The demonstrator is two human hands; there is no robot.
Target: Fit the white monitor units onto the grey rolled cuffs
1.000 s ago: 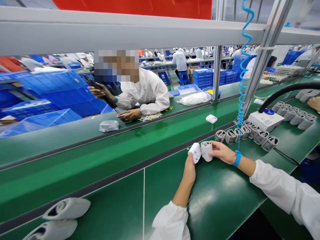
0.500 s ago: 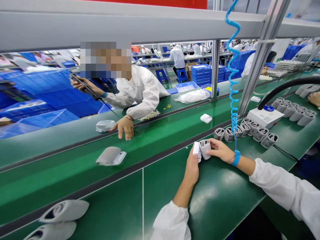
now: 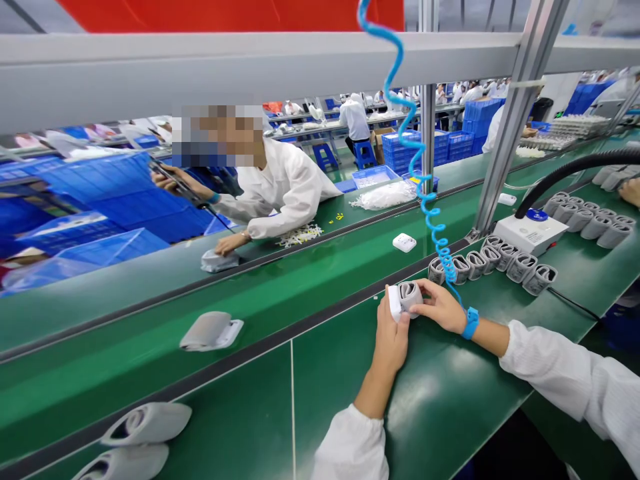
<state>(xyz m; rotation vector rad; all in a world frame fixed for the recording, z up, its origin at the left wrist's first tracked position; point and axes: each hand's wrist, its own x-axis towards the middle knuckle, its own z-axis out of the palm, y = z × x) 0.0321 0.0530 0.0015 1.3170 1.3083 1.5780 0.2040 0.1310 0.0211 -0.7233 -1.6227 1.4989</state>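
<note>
My left hand (image 3: 391,333) is closed on a white plastic housing (image 3: 395,303), held upright just above the green bench. My right hand (image 3: 440,305) grips a rolled grey cuff (image 3: 410,293) between thumb and fingers. The cuff sits right against the housing; whether the two are joined I cannot tell. A blue wristband (image 3: 471,323) on my right wrist is tied to a coiled blue cord (image 3: 435,230). Behind my right hand stands a row of similar rolled grey cuffs (image 3: 476,264).
On the green belt (image 3: 310,293) lie a cuff with a white housing (image 3: 211,331) and a white unit (image 3: 404,243). More cuffs (image 3: 150,422) rest at lower left. A white box (image 3: 531,233) with a black hose stands at right. Across the belt, a co-worker (image 3: 285,180) touches a plastic bag (image 3: 220,261).
My left hand has turned the housing and brought it against the cuff. The co-worker's hand has drawn back from the belt to the bag. Belt items have shifted slightly left.
</note>
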